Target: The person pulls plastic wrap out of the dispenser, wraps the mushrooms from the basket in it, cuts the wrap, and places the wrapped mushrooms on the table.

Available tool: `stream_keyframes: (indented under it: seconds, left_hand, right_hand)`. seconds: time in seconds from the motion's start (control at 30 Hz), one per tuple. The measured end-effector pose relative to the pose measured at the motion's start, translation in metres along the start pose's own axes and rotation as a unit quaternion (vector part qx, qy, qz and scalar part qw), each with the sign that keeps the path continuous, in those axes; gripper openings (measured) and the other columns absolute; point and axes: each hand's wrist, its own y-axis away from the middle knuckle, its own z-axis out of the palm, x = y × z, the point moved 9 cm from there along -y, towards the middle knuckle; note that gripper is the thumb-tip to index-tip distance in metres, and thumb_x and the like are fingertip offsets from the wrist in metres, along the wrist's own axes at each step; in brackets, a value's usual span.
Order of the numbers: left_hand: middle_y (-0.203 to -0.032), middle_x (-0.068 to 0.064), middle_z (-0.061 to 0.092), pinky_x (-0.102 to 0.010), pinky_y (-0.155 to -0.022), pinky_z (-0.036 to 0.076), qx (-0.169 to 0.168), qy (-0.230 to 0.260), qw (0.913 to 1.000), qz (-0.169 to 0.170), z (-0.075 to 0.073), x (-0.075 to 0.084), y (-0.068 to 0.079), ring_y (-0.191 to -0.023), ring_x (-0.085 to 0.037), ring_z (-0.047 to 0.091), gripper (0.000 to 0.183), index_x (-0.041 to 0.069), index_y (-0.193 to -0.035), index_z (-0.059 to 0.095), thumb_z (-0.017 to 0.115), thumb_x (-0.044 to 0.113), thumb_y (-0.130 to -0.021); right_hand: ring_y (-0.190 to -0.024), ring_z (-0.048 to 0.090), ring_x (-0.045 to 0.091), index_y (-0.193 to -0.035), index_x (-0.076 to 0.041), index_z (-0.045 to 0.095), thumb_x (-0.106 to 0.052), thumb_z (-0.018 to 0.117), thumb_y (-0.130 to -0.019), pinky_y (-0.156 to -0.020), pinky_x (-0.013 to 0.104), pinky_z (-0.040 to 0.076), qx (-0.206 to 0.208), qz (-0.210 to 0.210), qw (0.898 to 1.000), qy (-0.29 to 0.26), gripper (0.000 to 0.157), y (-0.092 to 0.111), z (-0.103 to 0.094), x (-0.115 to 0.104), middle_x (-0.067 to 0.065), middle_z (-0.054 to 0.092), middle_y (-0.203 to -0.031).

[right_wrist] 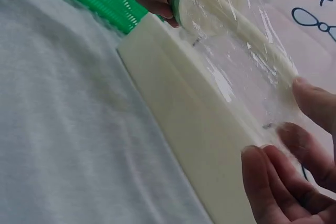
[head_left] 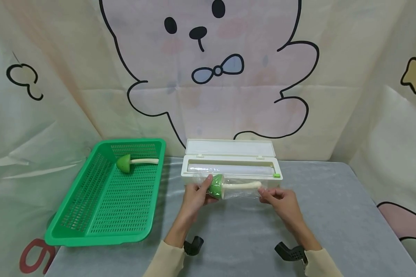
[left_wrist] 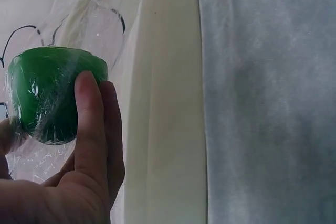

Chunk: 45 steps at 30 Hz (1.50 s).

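A toy mushroom (head_left: 240, 186) with a green cap and a long cream stem is wrapped in clear plastic film (right_wrist: 231, 72). It lies sideways in the air, just in front of the white cling film dispenser (head_left: 231, 184). My left hand (head_left: 195, 196) grips the green cap (left_wrist: 52, 90) through the film, fingers on one side and thumb on the other. At the stem's end, my right hand (head_left: 280, 202) pinches the stem tip and film between thumb and fingers. The dispenser's lid (head_left: 230, 148) stands raised, and a roll of film (head_left: 228, 169) shows inside.
A green plastic basket (head_left: 104, 238) stands at the left of the grey-covered table (head_left: 235, 246). Inside it lies a second green-capped mushroom (head_left: 124, 163), its stem toward the right rim. A bright green slider (head_left: 276, 175) sits at the dispenser's right end. A printed cloth hangs behind.
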Motion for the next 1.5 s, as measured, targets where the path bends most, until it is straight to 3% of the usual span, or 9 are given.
stream_keyframes:
  seconds: [0.2, 0.3, 0.4, 0.53, 0.67, 0.83, 1.0, 1.33, 1.5]
  left_hand:
    - [-0.091, -0.014, 0.069, -0.037, -0.072, 0.061, 0.011, -0.038, 0.9992, -0.002, 0.002, -0.011, 0.002, -0.068, -0.018, 0.071, 0.055, -0.013, -0.105, 0.066, 0.064, 0.041, -0.101]
    - [-0.092, -0.015, 0.068, -0.04, -0.072, 0.061, 0.016, -0.061, 0.998, -0.006, 0.002, -0.017, 0.002, -0.067, -0.02, 0.07, 0.057, -0.012, -0.102, 0.066, 0.065, 0.045, -0.099]
    - [-0.094, -0.016, 0.068, -0.039, -0.072, 0.061, 0.017, -0.074, 0.9971, -0.009, 0.003, -0.023, 0.001, -0.068, -0.021, 0.07, 0.057, -0.009, -0.107, 0.064, 0.065, 0.047, -0.098]
    - [-0.096, -0.016, 0.069, -0.038, -0.073, 0.061, 0.014, -0.082, 0.9965, -0.011, 0.002, -0.032, -0.003, -0.073, -0.025, 0.072, 0.054, -0.007, -0.116, 0.06, 0.063, 0.045, -0.1]
    - [-0.097, -0.017, 0.068, -0.039, -0.074, 0.061, 0.015, -0.081, 0.9965, -0.012, 0.002, -0.038, -0.007, -0.073, -0.025, 0.072, 0.053, -0.008, -0.119, 0.06, 0.062, 0.043, -0.101]
    - [-0.095, -0.017, 0.069, -0.035, -0.072, 0.061, 0.024, -0.089, 0.9957, -0.012, 0.0, -0.045, -0.015, -0.071, -0.021, 0.072, 0.051, -0.008, -0.115, 0.064, 0.061, 0.041, -0.102]
    - [-0.091, -0.016, 0.069, -0.035, -0.07, 0.061, 0.033, -0.096, 0.9948, -0.008, -0.003, -0.049, -0.023, -0.07, -0.021, 0.072, 0.048, -0.01, -0.11, 0.065, 0.06, 0.038, -0.103]
    - [-0.086, -0.012, 0.066, -0.036, -0.068, 0.061, 0.031, -0.125, 0.9916, 0.015, -0.006, -0.051, -0.03, -0.071, -0.015, 0.066, 0.042, -0.012, -0.101, 0.067, 0.063, 0.03, -0.103]
    - [-0.069, 0.0, 0.053, -0.028, -0.057, 0.046, 0.056, -0.176, 0.9826, 0.018, -0.012, -0.049, -0.031, -0.062, -0.012, 0.049, 0.038, 0.004, -0.076, 0.062, 0.068, 0.033, -0.099]
  right_hand:
    - [-0.069, 0.072, 0.019, -0.08, 0.011, 0.061, -0.011, 0.077, -0.092, -0.072, 0.032, 0.061, 0.034, 0.041, 0.995, -0.079, 0.029, -0.001, 0.002, 0.018, 0.005, 0.073, -0.08]
    - [-0.066, 0.072, 0.017, -0.098, 0.011, 0.05, -0.005, 0.074, -0.093, -0.07, 0.033, 0.061, 0.039, 0.064, 0.989, -0.128, 0.03, -0.003, 0.006, 0.024, 0.005, 0.073, -0.078]
    - [-0.065, 0.072, 0.014, -0.123, 0.008, 0.036, -0.01, 0.075, -0.094, -0.069, 0.03, 0.061, 0.044, 0.1, 0.984, -0.144, 0.051, -0.004, 0.009, 0.032, 0.005, 0.073, -0.077]
    - [-0.066, 0.07, 0.01, -0.135, 0.013, 0.039, -0.025, 0.079, -0.091, -0.068, 0.026, 0.059, 0.044, 0.139, 0.984, -0.098, 0.071, -0.007, 0.01, 0.04, 0.003, 0.072, -0.077]
    - [-0.064, 0.068, 0.012, -0.109, 0.01, 0.066, -0.033, 0.082, -0.088, -0.065, 0.027, 0.059, 0.036, 0.146, 0.988, -0.047, 0.05, -0.012, 0.012, 0.043, 0.004, 0.07, -0.072]
    - [-0.059, 0.066, 0.014, -0.081, 0.0, 0.064, -0.032, 0.082, -0.089, -0.059, 0.027, 0.057, 0.039, 0.143, 0.989, -0.011, 0.038, -0.016, 0.014, 0.043, 0.005, 0.067, -0.065]
    - [-0.054, 0.064, 0.013, -0.072, -0.004, 0.056, -0.032, 0.081, -0.089, -0.054, 0.027, 0.055, 0.041, 0.127, 0.99, 0.037, 0.041, -0.02, 0.016, 0.041, 0.005, 0.066, -0.061]
    - [-0.052, 0.055, 0.011, -0.071, -0.003, 0.067, -0.031, 0.081, -0.089, -0.049, 0.026, 0.042, 0.054, 0.069, 0.984, 0.155, 0.036, -0.03, 0.012, 0.036, -0.001, 0.06, -0.056]
    - [-0.056, 0.049, 0.013, -0.073, -0.003, 0.073, -0.033, 0.084, -0.085, -0.053, 0.029, 0.039, 0.057, 0.043, 0.97, 0.231, 0.034, -0.035, 0.012, 0.037, -0.004, 0.057, -0.058]
